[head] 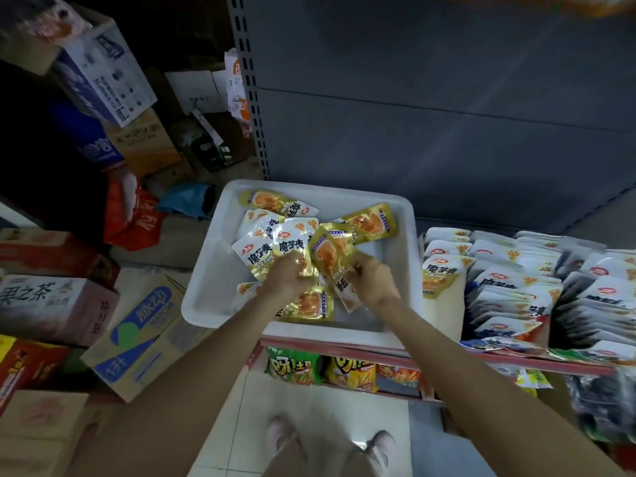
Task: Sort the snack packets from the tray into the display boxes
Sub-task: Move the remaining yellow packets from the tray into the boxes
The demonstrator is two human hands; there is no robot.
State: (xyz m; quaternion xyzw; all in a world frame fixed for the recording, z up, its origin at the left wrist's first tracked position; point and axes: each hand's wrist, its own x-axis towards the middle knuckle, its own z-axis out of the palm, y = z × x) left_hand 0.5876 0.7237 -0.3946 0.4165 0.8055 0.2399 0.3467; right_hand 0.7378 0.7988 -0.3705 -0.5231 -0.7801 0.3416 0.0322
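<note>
I read 魔芋爽 in black on the white-and-gold snack packets [288, 250] in the white plastic tray [213, 270], with "20%" on gold corner badges. The pink carton [51, 304] at left says 果之茶. The green crisp bag [292, 366] below reads 呀!土豆.

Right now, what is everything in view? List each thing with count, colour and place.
tray: one, white, on the shelf edge, centre.
snack packets: roughly a dozen, gold and white, loose in the tray.
display boxes: a row, exact count unclear, filled with upright white packets, right of the tray.
chip bags: several, green, yellow and orange, on the shelf below.
cardboard cartons: many, brown, blue and red, stacked on the floor at left.
shelf back panel: one, grey, behind the tray.
shoes: two, light, on the floor at bottom.
left hand: grips gold packets in the tray.
right hand: grips packets beside it.
</note>
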